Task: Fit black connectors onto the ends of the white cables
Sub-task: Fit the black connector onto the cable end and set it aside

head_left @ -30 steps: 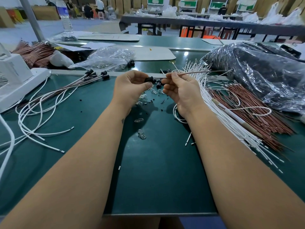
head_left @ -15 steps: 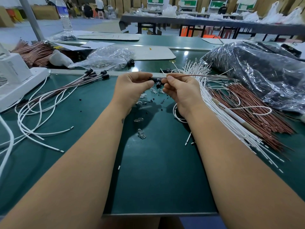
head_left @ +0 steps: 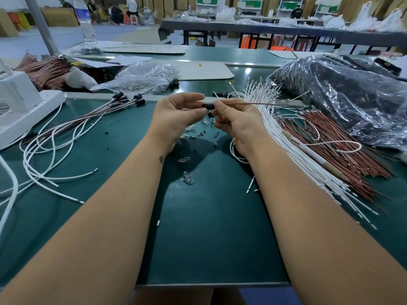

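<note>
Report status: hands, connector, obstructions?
Left hand pinches black connector. Right hand pinches thin brown wire at the connector's end. Nothing blocking between hands.

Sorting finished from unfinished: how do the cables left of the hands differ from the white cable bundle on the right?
The loose cables on the left carry black connectors at their far ends and lie spread and curved; the white cable bundle on the right lies packed, mostly straight, without connectors. Both rest on the green table.

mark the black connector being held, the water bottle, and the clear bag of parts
black connector (head_left: 209,105), head view, its body between the two hands' fingertips
water bottle (head_left: 86,24), head view, mid body
clear bag of parts (head_left: 144,78), head view, crinkled middle
</note>
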A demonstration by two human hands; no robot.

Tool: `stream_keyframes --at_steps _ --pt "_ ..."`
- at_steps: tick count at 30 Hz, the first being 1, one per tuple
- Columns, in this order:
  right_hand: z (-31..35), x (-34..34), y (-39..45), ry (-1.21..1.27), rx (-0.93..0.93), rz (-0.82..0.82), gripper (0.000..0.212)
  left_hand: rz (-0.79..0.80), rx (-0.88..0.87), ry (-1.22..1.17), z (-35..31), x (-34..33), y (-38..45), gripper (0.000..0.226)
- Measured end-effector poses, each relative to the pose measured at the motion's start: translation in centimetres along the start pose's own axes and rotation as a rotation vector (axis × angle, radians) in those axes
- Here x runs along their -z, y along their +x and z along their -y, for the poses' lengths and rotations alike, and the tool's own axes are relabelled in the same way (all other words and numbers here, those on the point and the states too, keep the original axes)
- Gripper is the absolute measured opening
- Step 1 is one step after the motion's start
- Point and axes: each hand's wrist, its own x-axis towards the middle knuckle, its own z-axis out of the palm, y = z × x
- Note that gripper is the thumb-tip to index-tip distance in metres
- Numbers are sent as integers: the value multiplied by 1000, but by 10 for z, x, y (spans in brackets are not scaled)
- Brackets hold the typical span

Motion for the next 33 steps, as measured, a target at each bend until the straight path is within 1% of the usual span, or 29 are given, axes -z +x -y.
stream_keyframes --at_steps 6,9,12,14,16,18,20,21,23,24,25,26,27,28,29,30,31,33 --pt "-1 0 0 -45 -15 47 3 29 4 1 -2 -3 -3 23" --pt "-1 0 0 -85 -7 62 2 37 23 -27 -2 -5 -3 16" --pt "-1 -1 0 -91 -1 58 10 -11 -5 6 -2 -6 -2 13" --pt "-1 -2 0 -95 8 26 10 -88 -46 66 -1 -5 -1 12" --pt "-1 -1 1 -35 12 -39 12 -221 -90 166 1 2 4 12" --pt "1 3 2 63 -5 -91 14 -421 -114 323 2 15 10 13" --pt "2 6 3 119 -21 -100 15 -613 -93 429 1 28 13 13" --pt "2 6 3 121 -23 -90 15 -674 -74 495 1 32 14 16" --pt "1 5 3 97 -21 -59 16 -710 -105 752 2 33 12 27" --pt "1 4 3 82 -19 -46 16 -686 -177 879 2 30 10 30" --pt "0 3 3 67 -16 -35 16 -630 -281 953 1 26 9 31" --pt "0 2 2 56 -13 -27 16 -533 -391 967 -1 20 7 28" --pt "0 2 2 49 -9 -19 16 -402 -478 944 -1 13 6 24" --pt "0 1 2 41 -4 -7 16 -261 -523 912 -1 6 4 23" --pt "-1 0 1 31 2 9 16 -142 -531 880 0 0 2 23" --pt "-1 0 1 21 8 24 17 -61 -519 858 0 -5 0 23" --pt "-1 -1 0 12 12 35 18 -21 -504 844 1 -8 -1 23" --pt "-1 -2 -1 9 11 39 19 -6 -480 808 2 -8 -1 22"
